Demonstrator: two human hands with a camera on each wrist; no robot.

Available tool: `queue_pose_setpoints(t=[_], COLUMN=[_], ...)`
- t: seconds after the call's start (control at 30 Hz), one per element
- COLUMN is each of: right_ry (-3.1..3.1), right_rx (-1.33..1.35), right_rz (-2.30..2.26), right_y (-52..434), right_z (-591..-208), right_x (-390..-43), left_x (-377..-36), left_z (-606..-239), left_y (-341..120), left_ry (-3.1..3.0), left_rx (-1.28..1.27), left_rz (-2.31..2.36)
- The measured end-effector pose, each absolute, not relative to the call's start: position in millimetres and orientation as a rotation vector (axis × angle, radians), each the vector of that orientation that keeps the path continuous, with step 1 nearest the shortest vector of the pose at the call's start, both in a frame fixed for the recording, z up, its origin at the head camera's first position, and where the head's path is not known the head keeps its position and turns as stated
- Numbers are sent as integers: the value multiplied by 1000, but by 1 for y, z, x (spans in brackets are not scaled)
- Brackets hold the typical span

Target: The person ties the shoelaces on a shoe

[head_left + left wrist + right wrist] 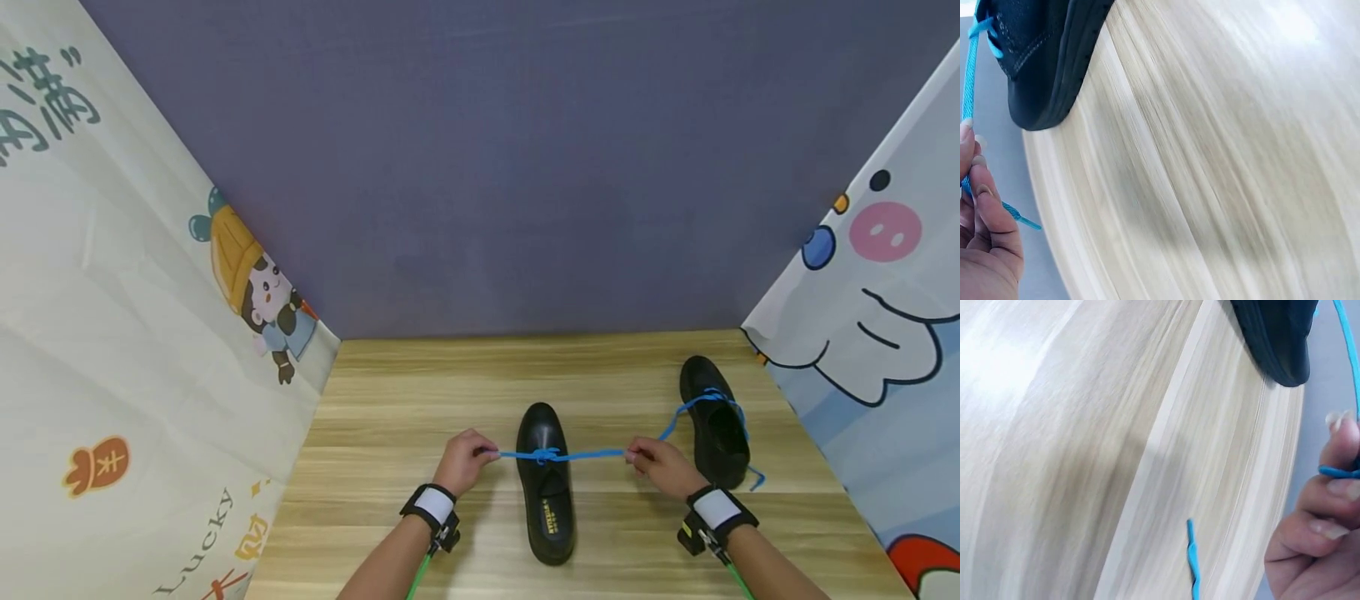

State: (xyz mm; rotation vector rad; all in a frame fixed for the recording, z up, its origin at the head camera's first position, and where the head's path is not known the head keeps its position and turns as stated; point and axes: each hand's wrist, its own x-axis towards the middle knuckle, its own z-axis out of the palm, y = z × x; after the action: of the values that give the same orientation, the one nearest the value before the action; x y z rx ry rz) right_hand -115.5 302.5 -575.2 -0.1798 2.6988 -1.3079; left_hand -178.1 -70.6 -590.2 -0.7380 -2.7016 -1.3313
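A black leather shoe (542, 429) stands upright on the wooden table, toe pointing away, with a blue shoelace (596, 455) crossed into a knot over its tongue. To the shoe's left, my left hand (467, 461) pinches one lace end; in the left wrist view its tip (1027, 222) sticks out past the fingers. On the other side my right hand (666, 467) pinches the opposite end. Between both hands the lace runs nearly straight across the shoe. The right wrist view shows the lace (1349, 353) rising from the thumb and fingers.
A second black shoe (722, 446) with a blue lace stands at the right, close beyond my right hand, its loose lace end (759, 478) lying on the wooden table (420, 375). A grey panel (525, 208) borders the far edge; printed cloths flank both sides.
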Motion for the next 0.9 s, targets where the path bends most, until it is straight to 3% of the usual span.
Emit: queue_pose_setpoints(t=[0.9], right_ry=[2847], right_rx=[33], right_rz=[-1098], right_y=[335], right_z=[-578], right_x=[-93], left_x=[-177], left_z=[-597], left_y=[-97], left_ry=[-2711], left_rx=[-617], left_rz=[-1216])
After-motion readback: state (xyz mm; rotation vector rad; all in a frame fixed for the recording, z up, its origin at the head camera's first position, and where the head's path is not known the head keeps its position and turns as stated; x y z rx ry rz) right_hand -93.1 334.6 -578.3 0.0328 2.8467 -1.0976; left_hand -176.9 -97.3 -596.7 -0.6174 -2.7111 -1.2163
